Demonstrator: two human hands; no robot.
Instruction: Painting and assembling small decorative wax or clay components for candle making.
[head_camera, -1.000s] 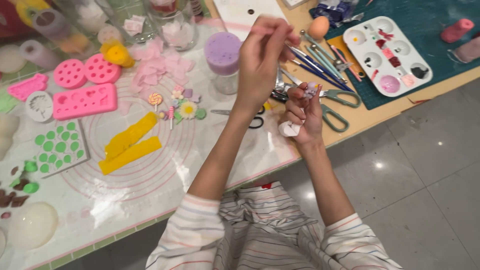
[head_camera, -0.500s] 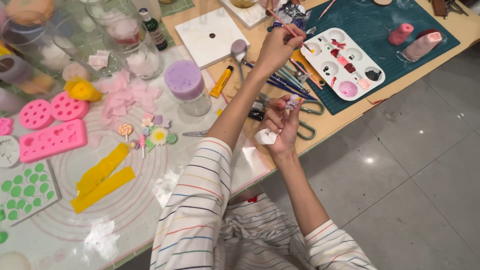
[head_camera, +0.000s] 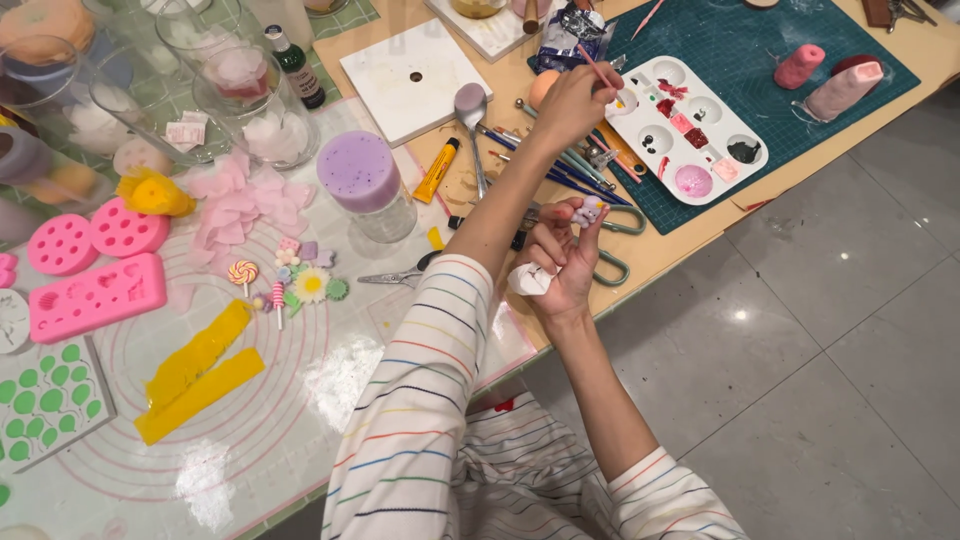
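My left hand (head_camera: 570, 100) reaches across the table and pinches a thin pink-handled brush (head_camera: 600, 68). The brush tip rests at a well of the white paint palette (head_camera: 748, 172), which holds red, pink and black paint. My right hand (head_camera: 560, 265) hovers over the table's front edge, nearer to me. Its fingertips hold a small white and lilac piece (head_camera: 587, 211), and a white wad of tissue (head_camera: 528, 280) is tucked in its palm.
Loose brushes (head_camera: 560, 165) and green-handled scissors (head_camera: 615, 268) lie below the left hand. A lilac candle in a glass (head_camera: 360, 175), a white tile (head_camera: 410, 75), pink moulds (head_camera: 95, 295) and yellow strips (head_camera: 195, 375) sit to the left. A teal cutting mat (head_camera: 800, 25) carries pink rolls (head_camera: 840, 85).
My left hand has carried the brush away from the small piece, out to the palette. My right hand still holds the piece and tissue in about the same place.
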